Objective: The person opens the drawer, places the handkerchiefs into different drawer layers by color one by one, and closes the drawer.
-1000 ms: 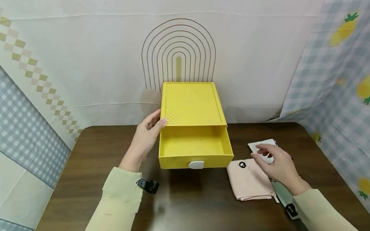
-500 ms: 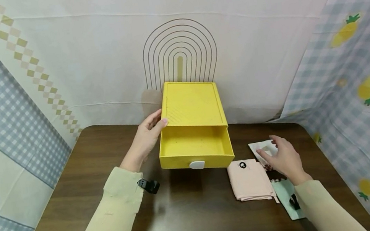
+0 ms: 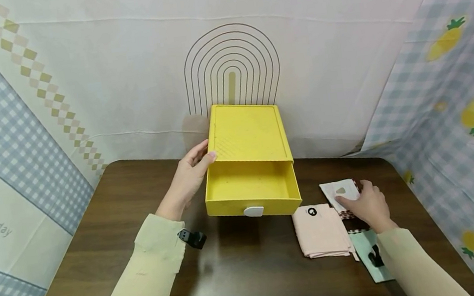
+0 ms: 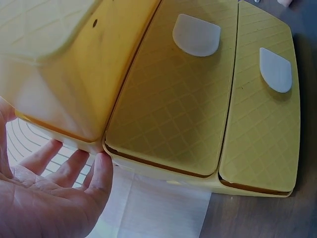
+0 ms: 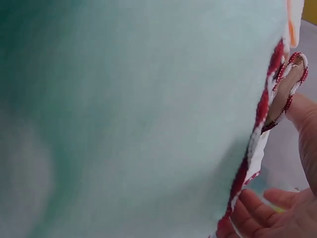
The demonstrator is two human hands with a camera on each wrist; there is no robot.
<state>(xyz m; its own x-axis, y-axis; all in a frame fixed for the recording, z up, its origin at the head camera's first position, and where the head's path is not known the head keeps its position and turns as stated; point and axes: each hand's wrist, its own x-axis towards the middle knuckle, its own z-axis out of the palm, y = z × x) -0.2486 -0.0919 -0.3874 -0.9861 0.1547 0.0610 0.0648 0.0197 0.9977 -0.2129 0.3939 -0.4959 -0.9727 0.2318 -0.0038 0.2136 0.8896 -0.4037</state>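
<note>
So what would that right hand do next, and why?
Probably lift the white cloth toward the drawer. The right hand already rests on that cloth, the drawer stands open and bare, and the left hand steadies the box.

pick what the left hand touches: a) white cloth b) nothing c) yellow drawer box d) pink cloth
c: in the head view the left hand rests against the side of the yellow drawer box, whose top drawer is pulled open, far from the cloths.
</note>
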